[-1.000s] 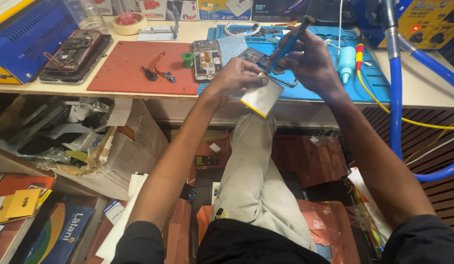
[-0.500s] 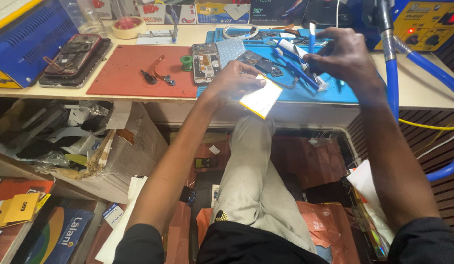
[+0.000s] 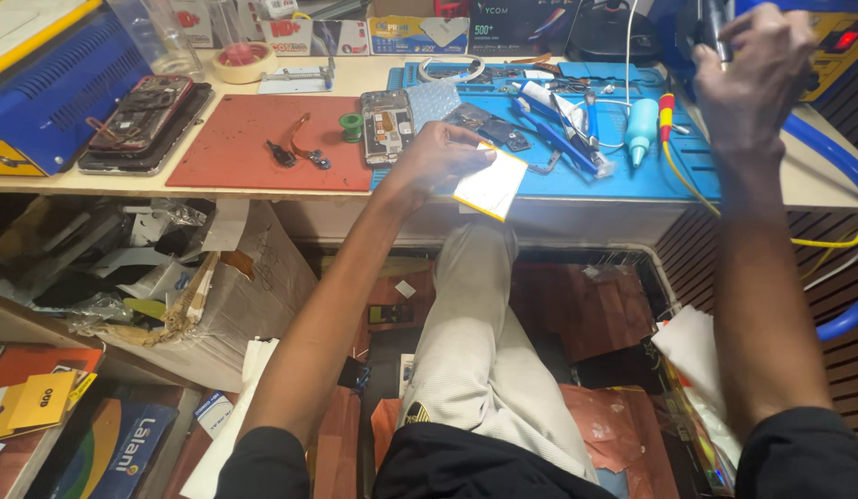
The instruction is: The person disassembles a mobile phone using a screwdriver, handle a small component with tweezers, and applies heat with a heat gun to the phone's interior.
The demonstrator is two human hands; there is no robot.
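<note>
Head view only. Left hand (image 3: 438, 157) down at the front edge of the blue work mat (image 3: 623, 176), fingers clamped on a flat white-and-yellow rectangular part (image 3: 491, 185), possibly a phone battery, hard to confirm from this angle. Part tilted, overhanging the bench edge, above the knee in light trousers (image 3: 480, 314).

Right hand (image 3: 748, 65) raised at the top right, well apart from the left, closed around a dark handle (image 3: 711, 23) mostly cut off by the frame edge; tool type unclear.

Opened phone chassis (image 3: 386, 125) lying flat just left of the left hand, on the seam between blue mat and red mat (image 3: 253, 148). Teal squeeze bottle (image 3: 641, 129) and blue tweezers (image 3: 558, 120) on the blue mat between the hands. Stack of dismantled phones (image 3: 138, 120) at the left, beside a blue machine (image 3: 50, 83). Roll of tape (image 3: 237, 60) at the back.
</note>
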